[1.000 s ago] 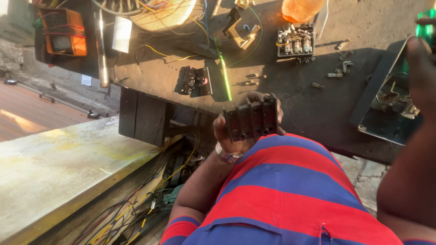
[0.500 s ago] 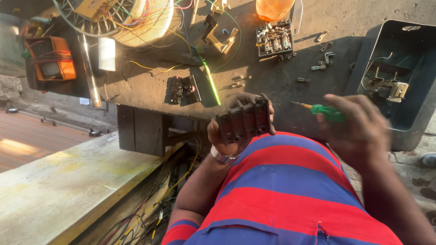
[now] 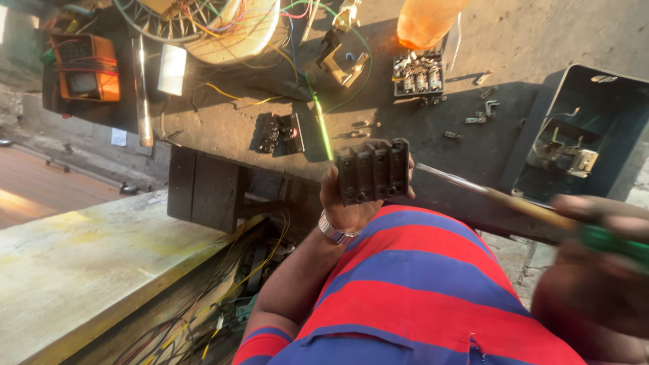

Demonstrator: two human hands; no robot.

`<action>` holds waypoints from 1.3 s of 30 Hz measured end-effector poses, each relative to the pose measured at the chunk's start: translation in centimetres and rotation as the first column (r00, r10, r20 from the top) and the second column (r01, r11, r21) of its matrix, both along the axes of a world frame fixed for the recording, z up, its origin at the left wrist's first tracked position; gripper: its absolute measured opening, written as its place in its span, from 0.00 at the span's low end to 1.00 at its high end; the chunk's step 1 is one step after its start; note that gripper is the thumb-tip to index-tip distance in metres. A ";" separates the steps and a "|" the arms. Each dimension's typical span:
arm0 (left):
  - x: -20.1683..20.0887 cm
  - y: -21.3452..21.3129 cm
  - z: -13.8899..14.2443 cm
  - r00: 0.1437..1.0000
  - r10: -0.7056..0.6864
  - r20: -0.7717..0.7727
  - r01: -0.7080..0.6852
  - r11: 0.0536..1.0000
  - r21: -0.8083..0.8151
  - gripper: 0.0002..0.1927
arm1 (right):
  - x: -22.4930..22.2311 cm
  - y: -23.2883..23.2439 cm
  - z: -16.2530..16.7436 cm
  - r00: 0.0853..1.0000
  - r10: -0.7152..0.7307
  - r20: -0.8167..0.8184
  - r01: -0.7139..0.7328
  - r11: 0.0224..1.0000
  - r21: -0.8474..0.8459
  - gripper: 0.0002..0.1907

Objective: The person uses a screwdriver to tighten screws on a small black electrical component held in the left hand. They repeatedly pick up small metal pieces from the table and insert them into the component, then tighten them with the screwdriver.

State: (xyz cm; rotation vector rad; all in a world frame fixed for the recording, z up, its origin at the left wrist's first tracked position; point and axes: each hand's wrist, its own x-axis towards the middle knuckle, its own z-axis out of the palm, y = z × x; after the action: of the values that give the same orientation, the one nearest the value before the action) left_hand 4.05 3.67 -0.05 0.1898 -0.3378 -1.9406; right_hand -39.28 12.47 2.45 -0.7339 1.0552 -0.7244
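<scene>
My left hand (image 3: pixel 343 211), with a metal watch at the wrist, holds a black ribbed terminal block (image 3: pixel 372 170) upright over my red-and-blue striped shirt. My right hand (image 3: pixel 598 284) is blurred at the lower right and grips a green-handled screwdriver (image 3: pixel 612 243). Its long shaft runs up and left, and the tip ends close to the block's right side. Whether the tip touches the block I cannot tell.
On the dark workbench (image 3: pixel 223 128) lie an orange meter (image 3: pixel 84 67), a wire coil (image 3: pixel 203 20), an orange bottle (image 3: pixel 426 20), a contact assembly (image 3: pixel 418 74), a small black part (image 3: pixel 282 132) and loose screws (image 3: pixel 480 115). An open black metal box (image 3: pixel 574 135) stands right. A concrete ledge (image 3: pixel 81 263) and tangled wires (image 3: pixel 203 318) lie below left.
My right hand has come down and nearer with the screwdriver, and its shaft now points at the block. My left hand keeps the block in about the same place.
</scene>
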 end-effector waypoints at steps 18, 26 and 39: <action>0.1 0.2 -0.3 0.996 -0.053 -0.074 0.054 0.998 0.012 0.45 | 10.7 -5.0 8.5 0.929 -0.057 -0.365 -0.213 0.723 -0.657 0.26; 0.2 0.1 -0.3 0.993 -0.100 -0.067 0.100 0.995 0.001 0.44 | 16.1 -5.0 10.2 0.811 -0.479 -0.336 -0.129 0.414 -0.901 0.01; 0.1 0.3 -1.2 0.986 -0.162 -0.028 0.163 0.986 0.045 0.44 | 15.6 -4.1 10.2 0.934 -0.354 0.055 0.291 0.662 -0.690 0.22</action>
State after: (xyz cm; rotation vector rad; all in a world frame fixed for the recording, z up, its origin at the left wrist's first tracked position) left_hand 4.19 4.00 -1.22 0.1736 -0.2992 -2.1122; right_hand -23.70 8.38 12.66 -1.2438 0.9943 -1.4599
